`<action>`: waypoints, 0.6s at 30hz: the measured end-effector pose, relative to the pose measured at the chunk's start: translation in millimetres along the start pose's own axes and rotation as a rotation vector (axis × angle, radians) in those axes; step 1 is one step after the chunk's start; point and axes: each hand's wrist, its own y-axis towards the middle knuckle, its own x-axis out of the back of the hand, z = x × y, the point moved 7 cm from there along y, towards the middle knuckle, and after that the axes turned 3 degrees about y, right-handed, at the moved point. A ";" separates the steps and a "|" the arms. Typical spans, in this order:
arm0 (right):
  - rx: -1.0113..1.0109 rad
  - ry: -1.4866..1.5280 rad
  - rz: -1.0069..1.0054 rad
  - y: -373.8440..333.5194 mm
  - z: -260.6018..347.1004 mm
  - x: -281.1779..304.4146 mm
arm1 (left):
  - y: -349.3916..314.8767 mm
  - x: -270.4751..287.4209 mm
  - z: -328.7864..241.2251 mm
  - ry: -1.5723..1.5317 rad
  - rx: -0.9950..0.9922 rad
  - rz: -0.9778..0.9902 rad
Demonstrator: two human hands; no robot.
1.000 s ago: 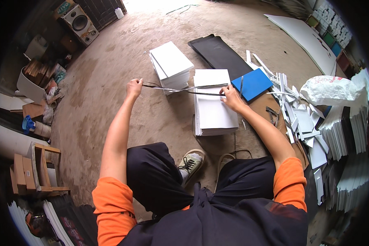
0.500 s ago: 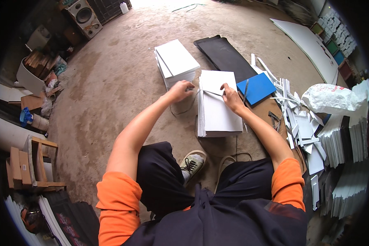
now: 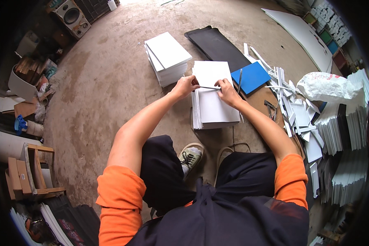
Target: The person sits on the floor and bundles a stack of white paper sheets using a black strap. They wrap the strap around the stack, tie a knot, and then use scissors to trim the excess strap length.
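Observation:
A stack of white sheets (image 3: pixel 217 108) stands on the floor in front of my feet. A thin dark strap (image 3: pixel 209 87) runs across its top. My left hand (image 3: pixel 185 85) is closed in a pinch on the strap at the stack's left edge. Over the right part of the top, my right hand (image 3: pixel 228 93) has its fingers closed on the same strap. One strap end (image 3: pixel 240 78) sticks up beyond the right hand. Farther left, a second white stack (image 3: pixel 168 53) stands beside the first, apart from my hands.
A blue board (image 3: pixel 251 78) and a long black sheet (image 3: pixel 217 45) lie just right of the stacks. White offcuts (image 3: pixel 301 117) and a white plastic bag (image 3: pixel 328 85) crowd the right side. At the left are a wooden frame (image 3: pixel 39 168) and cardboard boxes (image 3: pixel 23 176).
My left hand has moved right onto the strap at the stack's edge; before, it was by the second stack. The right hand has shifted slightly left. The whole view has tilted a little.

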 end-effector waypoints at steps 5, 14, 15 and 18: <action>-0.001 0.009 0.025 -12.3 16.1 6.9 | -2.6 -4.1 10.2 0.089 -0.023 -0.047; 0.175 -0.283 -0.018 -84.5 32.5 23.9 | 9.6 -19.9 8.2 0.366 0.102 0.137; 0.167 -0.312 0.036 -92.7 28.9 11.3 | 13.1 -21.5 8.6 0.409 0.082 0.171; 0.165 -0.322 -0.211 -122.2 29.3 -3.1 | 18.0 -29.0 5.7 0.469 0.047 0.208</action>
